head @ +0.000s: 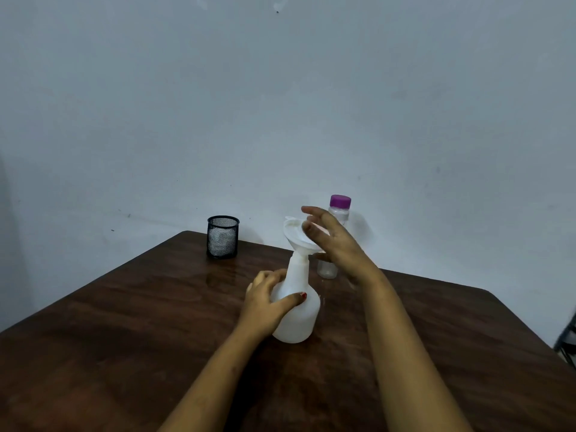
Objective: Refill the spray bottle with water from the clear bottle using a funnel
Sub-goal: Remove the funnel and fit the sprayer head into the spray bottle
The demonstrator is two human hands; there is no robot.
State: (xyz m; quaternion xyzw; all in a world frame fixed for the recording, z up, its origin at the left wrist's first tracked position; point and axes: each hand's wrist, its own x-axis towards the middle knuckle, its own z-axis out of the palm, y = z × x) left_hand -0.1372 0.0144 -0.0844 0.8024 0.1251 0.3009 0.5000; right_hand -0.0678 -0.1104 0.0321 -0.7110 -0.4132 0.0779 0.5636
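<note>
The white spray bottle [300, 319] stands upright, its spray head off, near the middle of the dark wooden surface [156, 307], with the left hand [265, 302] gripping its body, fingers and thumb curled round it. A white funnel [296, 236] sits tilted in its neck, and the right hand [335, 241] hovers at the funnel's rim with fingers loosely spread, holding nothing; whether they touch it I cannot tell. The clear bottle [339, 215] with a purple cap stands just behind that hand, and a black mesh cup [223, 236] stands at the far left edge.

wooden table [124, 322] — carries: spray bottle [297, 319]; clear bottle [339, 210]; mesh cup [222, 236]
</note>
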